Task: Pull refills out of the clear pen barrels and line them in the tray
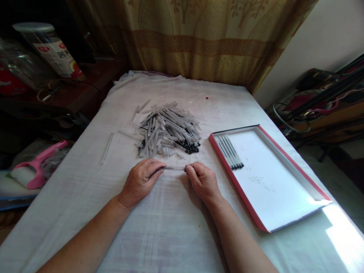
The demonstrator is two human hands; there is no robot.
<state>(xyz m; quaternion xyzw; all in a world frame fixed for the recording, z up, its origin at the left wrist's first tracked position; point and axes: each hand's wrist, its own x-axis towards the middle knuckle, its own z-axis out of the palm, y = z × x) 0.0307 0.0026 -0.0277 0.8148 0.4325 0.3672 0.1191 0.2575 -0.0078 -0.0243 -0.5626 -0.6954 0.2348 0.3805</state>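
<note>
A thin, clear pen (174, 168) lies level between my two hands, over the cloth in front of the pile. My left hand (143, 178) pinches its left end between thumb and fingers. At the other end, my right hand (202, 180) is closed on a dark tip, mostly hidden by the fingers. Just beyond my hands is a heap of clear pen parts (170, 125), with small black end pieces (191, 147) at its near right edge. Several pens with black ends (229, 151) lie side by side in a shallow red-edged box lid (240, 189) to the right.
A loose clear tube (107, 148) lies left of the heap. A small red bit (207, 98) sits near the back of the white-clothed table (159, 227). At left are a plastic jar (52, 53) and a pink tape dispenser (40, 165). A patterned curtain (193, 41) hangs behind.
</note>
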